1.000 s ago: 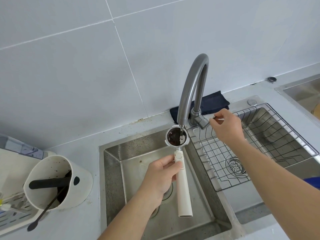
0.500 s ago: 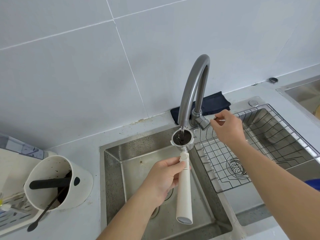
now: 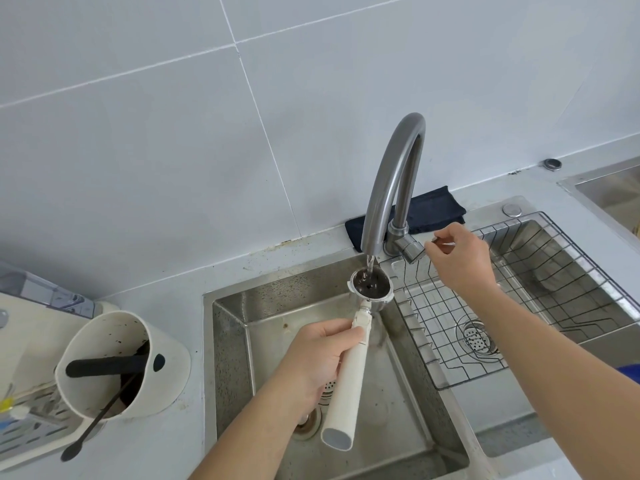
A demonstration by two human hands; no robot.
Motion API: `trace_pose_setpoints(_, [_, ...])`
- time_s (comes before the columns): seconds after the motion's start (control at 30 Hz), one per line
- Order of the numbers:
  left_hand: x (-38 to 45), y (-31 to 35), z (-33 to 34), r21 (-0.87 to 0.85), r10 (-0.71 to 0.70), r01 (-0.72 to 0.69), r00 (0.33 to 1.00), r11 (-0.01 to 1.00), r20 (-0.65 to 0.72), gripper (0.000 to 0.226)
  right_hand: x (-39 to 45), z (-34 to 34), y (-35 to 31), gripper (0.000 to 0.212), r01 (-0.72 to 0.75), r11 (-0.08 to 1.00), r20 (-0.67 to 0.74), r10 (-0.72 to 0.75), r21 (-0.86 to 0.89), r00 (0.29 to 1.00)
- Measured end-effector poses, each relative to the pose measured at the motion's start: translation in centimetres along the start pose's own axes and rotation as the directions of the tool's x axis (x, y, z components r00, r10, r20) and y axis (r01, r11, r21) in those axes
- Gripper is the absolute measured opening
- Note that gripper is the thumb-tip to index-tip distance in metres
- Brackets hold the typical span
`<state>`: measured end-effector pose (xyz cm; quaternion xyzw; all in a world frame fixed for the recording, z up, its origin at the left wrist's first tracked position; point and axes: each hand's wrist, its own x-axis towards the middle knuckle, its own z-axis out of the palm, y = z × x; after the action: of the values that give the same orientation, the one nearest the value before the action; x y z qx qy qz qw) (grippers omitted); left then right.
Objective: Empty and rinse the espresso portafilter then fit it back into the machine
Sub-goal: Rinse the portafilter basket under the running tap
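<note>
My left hand (image 3: 320, 356) grips the long white handle of the portafilter (image 3: 346, 386) over the left sink basin (image 3: 263, 306). Its metal basket (image 3: 370, 285) sits right under the spout of the grey gooseneck faucet (image 3: 394, 174), dark and wet inside. A thin stream of water (image 3: 370, 263) falls into the basket. My right hand (image 3: 462, 256) pinches the faucet lever (image 3: 410, 249) at the base of the tap. The espresso machine is only partly visible at the left edge (image 3: 20, 306).
A white knock box (image 3: 138, 365) with a black bar and coffee grounds stands on the counter left of the sink. A wire rack (image 3: 519, 306) fills the right basin. A dark cloth (image 3: 433, 211) lies behind the faucet. A tiled wall rises behind.
The portafilter basket shifted slightly right and settled under the spout, and its handle tilted. Water now runs in a visible stream into the basket. My right hand stays on the lever.
</note>
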<state>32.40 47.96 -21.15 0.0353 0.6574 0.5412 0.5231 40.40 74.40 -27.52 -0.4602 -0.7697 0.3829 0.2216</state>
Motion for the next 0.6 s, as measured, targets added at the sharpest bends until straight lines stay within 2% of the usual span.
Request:
trace_pose_setpoints(0.3, [-0.29, -0.67, -1.10, 0.102, 0.099, -0.099, 0.995, 0.990, 0.012, 0.017, -0.07, -0.03, -0.19, 0.011, -0.009, 1.000, 0.000, 0.009, -0.004, 1.000])
trace_pose_setpoints(0.6, [-0.13, -0.88, -0.39, 0.022, 0.083, -0.084, 0.996, 0.996, 0.044, 0.021, -0.15, -0.11, -0.24, 0.012, -0.010, 1.000, 0.000, 0.010, -0.004, 1.000])
